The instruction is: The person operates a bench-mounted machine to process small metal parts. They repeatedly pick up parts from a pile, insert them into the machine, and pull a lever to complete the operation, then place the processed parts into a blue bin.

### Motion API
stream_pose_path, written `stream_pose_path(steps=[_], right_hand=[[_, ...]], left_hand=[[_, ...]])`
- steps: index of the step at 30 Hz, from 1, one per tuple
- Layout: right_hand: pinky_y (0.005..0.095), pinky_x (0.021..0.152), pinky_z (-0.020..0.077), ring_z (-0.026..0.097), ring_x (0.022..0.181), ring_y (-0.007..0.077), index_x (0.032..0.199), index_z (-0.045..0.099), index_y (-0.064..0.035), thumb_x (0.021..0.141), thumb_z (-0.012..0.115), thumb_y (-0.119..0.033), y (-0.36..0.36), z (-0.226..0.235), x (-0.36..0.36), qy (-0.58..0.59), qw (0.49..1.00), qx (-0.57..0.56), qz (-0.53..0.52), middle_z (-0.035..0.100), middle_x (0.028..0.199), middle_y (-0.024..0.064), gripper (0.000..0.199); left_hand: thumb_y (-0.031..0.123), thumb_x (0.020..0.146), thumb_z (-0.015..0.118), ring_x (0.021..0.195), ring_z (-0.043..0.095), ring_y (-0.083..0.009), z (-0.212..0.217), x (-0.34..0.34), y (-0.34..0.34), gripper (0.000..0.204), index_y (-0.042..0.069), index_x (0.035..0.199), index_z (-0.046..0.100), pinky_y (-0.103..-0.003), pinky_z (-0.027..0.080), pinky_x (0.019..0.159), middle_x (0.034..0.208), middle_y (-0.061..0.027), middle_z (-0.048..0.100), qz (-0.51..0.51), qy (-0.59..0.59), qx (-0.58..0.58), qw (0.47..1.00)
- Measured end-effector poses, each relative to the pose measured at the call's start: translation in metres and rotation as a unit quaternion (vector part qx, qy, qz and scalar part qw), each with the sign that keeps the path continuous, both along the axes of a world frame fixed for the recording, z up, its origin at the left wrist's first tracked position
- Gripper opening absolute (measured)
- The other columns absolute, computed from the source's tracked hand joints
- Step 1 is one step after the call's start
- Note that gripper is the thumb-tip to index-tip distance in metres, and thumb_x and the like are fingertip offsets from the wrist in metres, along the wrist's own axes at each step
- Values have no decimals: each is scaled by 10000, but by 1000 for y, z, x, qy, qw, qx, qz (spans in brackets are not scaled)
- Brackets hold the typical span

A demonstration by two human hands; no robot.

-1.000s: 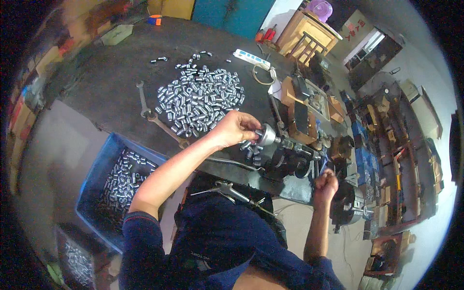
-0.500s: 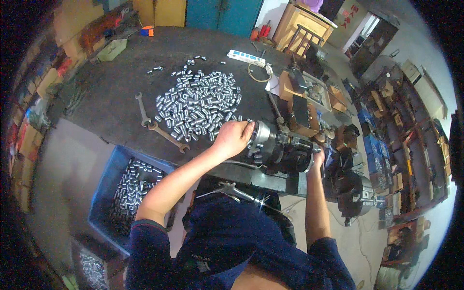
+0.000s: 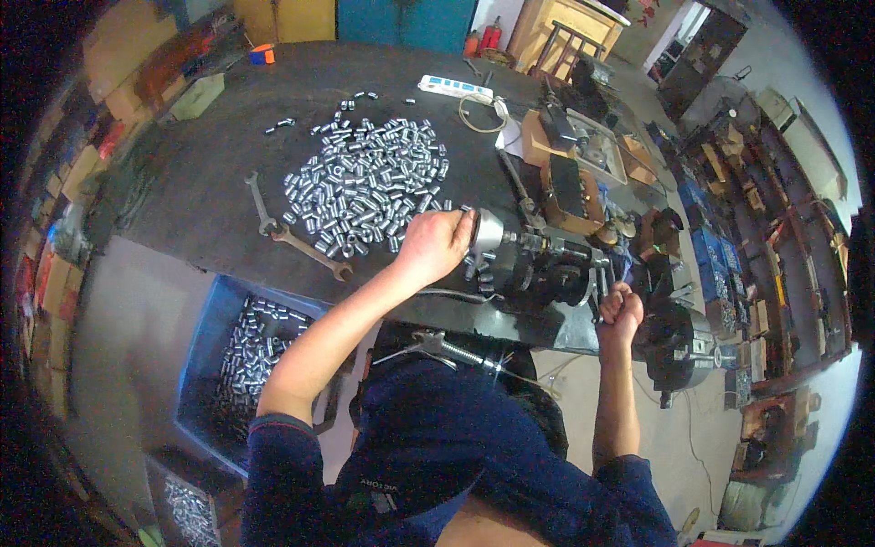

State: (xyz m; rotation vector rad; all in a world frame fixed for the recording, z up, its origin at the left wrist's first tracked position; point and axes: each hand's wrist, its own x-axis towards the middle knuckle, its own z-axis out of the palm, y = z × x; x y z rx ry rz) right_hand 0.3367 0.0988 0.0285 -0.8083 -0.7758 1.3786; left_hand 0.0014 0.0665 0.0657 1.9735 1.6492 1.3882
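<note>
Looks down on a dark tabletop (image 3: 210, 182) carrying a black-and-silver machine (image 3: 561, 283). Stretches the left arm (image 3: 333, 337) forward and across to the left end of the machine, with a bent elbow held out wide and a nearly straight wrist. Turns the back of the left hand (image 3: 436, 246) upward, with folded fingers gathered against the left face of the machine's silver, cup-shaped collar (image 3: 489, 232). Cannot tell whether pinching a small part there, because of hidden fingertips. Reaches the right arm (image 3: 617, 401) almost straight forward, to the right side of the machine. Curls the right hand (image 3: 622, 314) into a fist, fingers pressed together, just beside a slim metal lever (image 3: 593, 292) on the machine. Cannot tell whether touching the lever. Left of the machine and farther back, shows a broad pile of shiny metal cylinders (image 3: 365, 182). Beyond the pile from the machine, shows two wrenches (image 3: 261, 204). Left of the machine and lower, shows a blue bin (image 3: 205, 356) holding more cylinders. In front of the machine, shows a silver air gun (image 3: 442, 348). Behind the machine, shows a white power strip (image 3: 456, 87).
</note>
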Motion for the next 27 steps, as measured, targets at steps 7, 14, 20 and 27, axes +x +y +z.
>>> stream_pose_path(steps=[7,14,20,27], right_hand=[[233,453,349,439,499,116,717,579,-71,737,504,-176,80,-72,0,-63,985,-85,-139,501,610,-5,130],[208,394,294,379,444,87,758,539,-34,803,439,-157,72,48,-42,-131,978,71,-148,447,565,-2,165],[180,345,200,274,414,43,730,497,-56,830,439,-187,-4,31,-13,-27,985,143,-90,331,535,-40,175],[228,358,296,364,385,88,703,550,-33,783,483,-153,66,-66,3,-29,988,-91,-124,429,530,-27,159]], left_hand=[[280,858,435,417,451,-252,10,0,4,406,-28,605,516,-368,345,441,465,-159,455,-48,-76,-69,994],[291,882,406,360,422,-74,4,-10,3,407,12,597,483,-231,342,356,461,-1,437,-110,-193,-196,955],[324,866,447,364,431,-82,4,-13,-7,409,18,596,486,-210,322,336,474,-11,449,-122,-319,-239,909],[304,864,450,374,433,-97,11,-20,-5,394,17,594,473,-230,338,349,483,-26,450,-126,-335,-246,901]])
